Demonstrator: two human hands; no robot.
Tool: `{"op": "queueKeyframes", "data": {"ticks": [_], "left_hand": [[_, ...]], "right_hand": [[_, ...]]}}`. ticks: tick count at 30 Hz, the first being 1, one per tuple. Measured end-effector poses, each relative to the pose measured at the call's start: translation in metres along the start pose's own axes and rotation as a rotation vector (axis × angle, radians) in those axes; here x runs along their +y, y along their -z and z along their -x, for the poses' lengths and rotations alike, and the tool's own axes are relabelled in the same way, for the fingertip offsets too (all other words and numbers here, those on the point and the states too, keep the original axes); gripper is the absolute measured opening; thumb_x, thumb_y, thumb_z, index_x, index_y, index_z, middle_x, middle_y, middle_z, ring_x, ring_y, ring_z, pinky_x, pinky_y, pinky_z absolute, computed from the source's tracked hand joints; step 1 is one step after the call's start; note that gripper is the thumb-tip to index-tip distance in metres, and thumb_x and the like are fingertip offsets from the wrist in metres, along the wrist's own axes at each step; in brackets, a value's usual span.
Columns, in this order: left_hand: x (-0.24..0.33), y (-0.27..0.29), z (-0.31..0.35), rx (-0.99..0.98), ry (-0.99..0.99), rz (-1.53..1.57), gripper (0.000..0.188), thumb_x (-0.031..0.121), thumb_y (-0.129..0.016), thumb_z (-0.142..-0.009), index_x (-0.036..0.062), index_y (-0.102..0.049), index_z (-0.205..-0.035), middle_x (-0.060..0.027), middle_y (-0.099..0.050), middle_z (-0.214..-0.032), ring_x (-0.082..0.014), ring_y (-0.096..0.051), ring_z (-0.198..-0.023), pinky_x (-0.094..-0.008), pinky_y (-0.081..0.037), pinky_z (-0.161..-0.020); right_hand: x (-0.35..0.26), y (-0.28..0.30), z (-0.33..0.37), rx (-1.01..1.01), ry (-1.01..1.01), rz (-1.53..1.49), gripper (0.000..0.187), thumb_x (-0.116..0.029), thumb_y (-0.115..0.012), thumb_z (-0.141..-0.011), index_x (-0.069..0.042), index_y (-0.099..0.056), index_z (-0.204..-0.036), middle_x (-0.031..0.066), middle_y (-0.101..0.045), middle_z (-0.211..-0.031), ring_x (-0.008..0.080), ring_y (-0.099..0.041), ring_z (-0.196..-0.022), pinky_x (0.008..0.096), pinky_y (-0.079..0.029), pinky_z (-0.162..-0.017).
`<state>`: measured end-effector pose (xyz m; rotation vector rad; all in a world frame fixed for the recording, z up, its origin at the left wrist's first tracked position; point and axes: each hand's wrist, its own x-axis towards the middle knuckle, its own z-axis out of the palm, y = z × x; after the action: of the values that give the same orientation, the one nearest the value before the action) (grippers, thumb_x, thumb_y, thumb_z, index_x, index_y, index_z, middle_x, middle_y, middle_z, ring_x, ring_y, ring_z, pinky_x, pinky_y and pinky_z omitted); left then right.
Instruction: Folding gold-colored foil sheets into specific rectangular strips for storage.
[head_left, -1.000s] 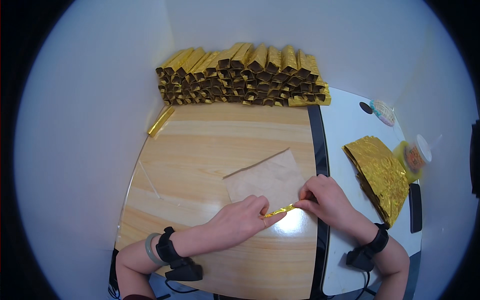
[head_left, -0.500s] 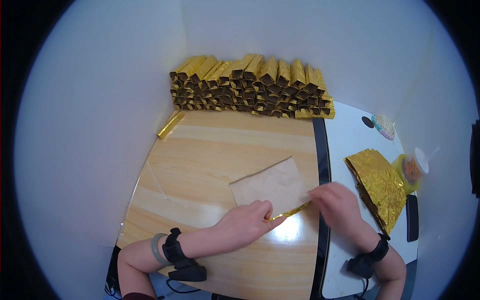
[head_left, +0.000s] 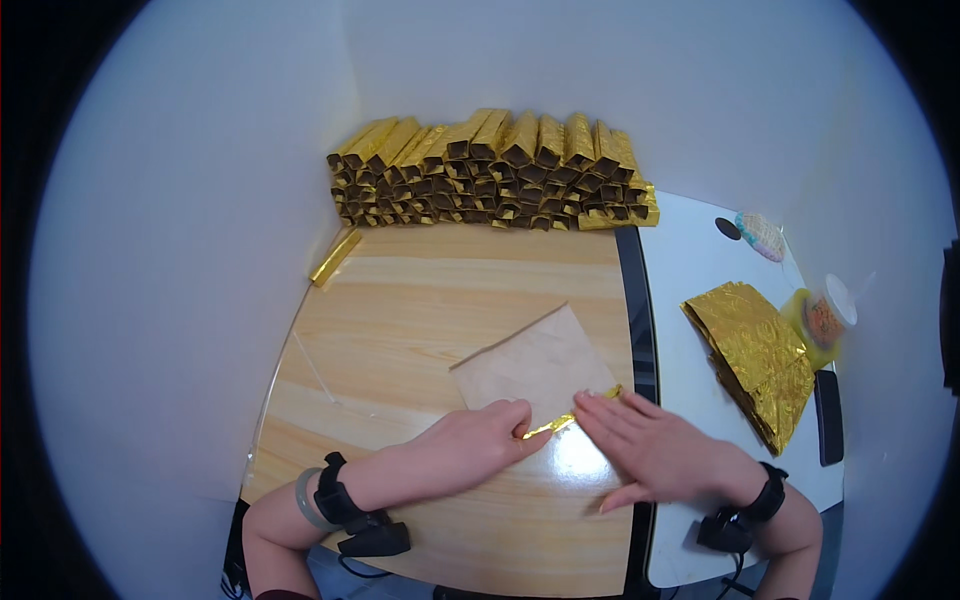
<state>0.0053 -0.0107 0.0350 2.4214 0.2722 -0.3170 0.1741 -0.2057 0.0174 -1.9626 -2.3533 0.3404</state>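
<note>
A sheet of gold foil paper lies on the wooden table with its pale, plain side up. Its near edge is folded over into a narrow gold strip. My left hand grips the left end of that fold, its fingers curled and its thumb along the strip. Flat on the right part of the fold rests my right hand, fingers stretched out and thumb held apart. The sheet's near left corner is hidden behind my left hand.
Folded gold paper tubes are stacked along the back wall. One gold strip lies at the left edge. On the white table to the right are a pile of gold foil sheets, a lidded cup and a black bar-shaped object.
My right hand has gone from pinched fingers at the fold's right end to lying flat on it, further left. My left hand keeps its grip, slightly shifted left with the sheet.
</note>
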Motion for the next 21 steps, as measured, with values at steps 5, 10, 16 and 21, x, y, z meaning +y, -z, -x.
{"op": "queueKeyframes", "data": {"ticks": [5, 10, 16, 21], "left_hand": [[-0.005, 0.002, 0.009, 0.077, -0.224, -0.305, 0.027, 0.028, -0.05, -0.096, 0.003, -0.054, -0.086, -0.0138, -0.051, -0.081, -0.0306, -0.057, -0.074, -0.0397, -0.051, -0.057], [-0.012, -0.007, 0.019, 0.189, -0.431, -0.595, 0.017, 0.022, -0.056, -0.093, 0.0084, -0.063, -0.1, -0.0083, -0.051, -0.084, -0.0242, -0.058, -0.074, -0.036, -0.05, -0.055], [-0.012, 0.004, 0.015, 0.165, -0.474, -0.543, 0.017, 0.019, -0.055, -0.09, 0.0089, -0.065, -0.099, -0.0066, -0.05, -0.084, -0.0214, -0.057, -0.079, -0.0335, -0.051, -0.056], [-0.015, 0.008, 0.019, 0.127, -0.455, -0.559, 0.018, 0.023, -0.054, -0.093, 0.0135, -0.064, -0.104, -0.0066, -0.052, -0.086, -0.0243, -0.058, -0.077, -0.0368, -0.05, -0.059]], "right_hand": [[0.025, 0.007, 0.01, -0.004, -0.079, 0.072, 0.098, -0.069, -0.041, -0.086, 0.006, -0.021, -0.144, 0.0235, -0.024, -0.151, 0.0284, -0.021, -0.143, 0.0466, -0.015, -0.116], [0.02, -0.001, 0.008, 0.044, -0.124, 0.197, 0.101, -0.071, -0.041, -0.084, 0.009, -0.022, -0.143, 0.0242, -0.027, -0.149, 0.0299, -0.024, -0.142, 0.0467, -0.015, -0.116], [-0.015, -0.018, -0.02, 0.146, 0.059, 0.066, 0.104, -0.073, -0.04, -0.084, 0.012, -0.023, -0.141, 0.0248, -0.028, -0.148, 0.0313, -0.027, -0.14, 0.0455, -0.018, -0.115], [-0.006, -0.012, -0.02, 0.069, 0.085, 0.025, 0.099, -0.071, -0.038, -0.086, 0.008, -0.021, -0.143, 0.023, -0.023, -0.151, 0.0298, -0.021, -0.143, 0.0446, -0.016, -0.116]]}}
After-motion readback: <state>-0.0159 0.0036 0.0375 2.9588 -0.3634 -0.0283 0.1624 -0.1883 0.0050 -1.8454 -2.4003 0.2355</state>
